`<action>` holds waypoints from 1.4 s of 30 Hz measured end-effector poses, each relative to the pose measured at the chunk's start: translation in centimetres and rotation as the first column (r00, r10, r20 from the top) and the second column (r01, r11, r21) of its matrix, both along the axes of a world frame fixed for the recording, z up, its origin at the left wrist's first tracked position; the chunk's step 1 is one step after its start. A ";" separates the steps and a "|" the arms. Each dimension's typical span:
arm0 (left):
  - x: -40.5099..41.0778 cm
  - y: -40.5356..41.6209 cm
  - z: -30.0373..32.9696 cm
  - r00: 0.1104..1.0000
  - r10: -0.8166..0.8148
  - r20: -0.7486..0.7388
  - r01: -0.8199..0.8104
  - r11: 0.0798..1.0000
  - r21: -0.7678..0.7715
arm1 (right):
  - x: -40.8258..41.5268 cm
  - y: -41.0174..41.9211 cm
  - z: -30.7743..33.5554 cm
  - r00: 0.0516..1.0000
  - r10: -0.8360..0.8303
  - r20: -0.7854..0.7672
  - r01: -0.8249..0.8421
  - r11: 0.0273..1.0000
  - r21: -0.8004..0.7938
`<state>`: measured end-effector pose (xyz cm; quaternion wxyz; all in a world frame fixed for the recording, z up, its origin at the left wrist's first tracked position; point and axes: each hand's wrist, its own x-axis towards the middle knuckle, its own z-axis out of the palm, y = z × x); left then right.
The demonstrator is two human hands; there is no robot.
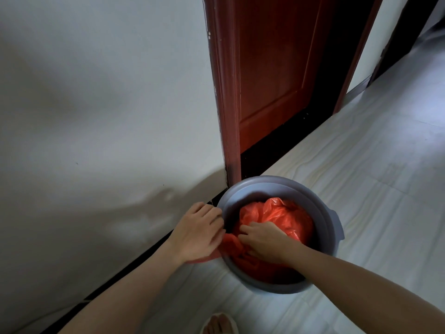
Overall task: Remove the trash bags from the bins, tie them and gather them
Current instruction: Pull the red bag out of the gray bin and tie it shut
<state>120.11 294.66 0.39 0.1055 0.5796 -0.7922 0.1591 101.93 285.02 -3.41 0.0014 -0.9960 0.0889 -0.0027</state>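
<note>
Freeing bag from bin, first step, judging by scene. Left hand (197, 231) at bin's 9 o'clock rim, fingers curled, pinching bag edge draped over rim. Right hand (261, 239) inside, clutching crumpled red bag (284, 213). Grey bin (327, 213) upright on floor (361, 165) beside door frame (228, 92), mouth up, long axis vertical. Next: gather edges, lift straight up.

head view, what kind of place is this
Most likely a hallway in a home: a red-brown door set in a plain white wall, a pale tiled floor, and a small grey bin lined with a red bag standing by the door frame.
</note>
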 end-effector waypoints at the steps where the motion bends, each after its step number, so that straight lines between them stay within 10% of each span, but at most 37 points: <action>1: -0.1 -0.4 0.1 0.999 0.039 -0.019 -0.039 0.999 -0.004 | -0.3 0.1 0.2 0.999 0.033 -0.006 -0.033 0.999 -0.031; 8: -2.5 -3.5 -1.3 0.981 0.181 0.064 -0.192 0.918 0.346 | -6.3 0.7 0.6 0.954 0.227 -0.196 -0.237 0.971 -0.026; 23: -14.7 -5.7 -2.6 0.905 0.410 -0.112 -0.299 0.802 0.516 | -17.7 -2.0 2.9 0.966 -0.231 -0.113 0.199 0.950 -0.239; 29: -15.7 -7.6 -1.7 0.479 0.607 -0.634 -0.054 0.741 0.670 | -20.4 -3.6 3.3 0.954 -0.292 -0.066 0.273 0.940 -0.203; 36: -17.0 -7.2 -1.3 0.820 0.493 -0.291 -0.266 0.778 0.569 | -22.1 -2.2 2.8 0.959 -0.194 -0.205 0.160 0.972 -0.170; 42: -17.4 -7.1 -2.3 0.788 0.555 -0.267 -0.355 0.764 0.539 | -21.5 -2.8 3.3 0.971 -0.239 0.003 0.238 0.964 -0.116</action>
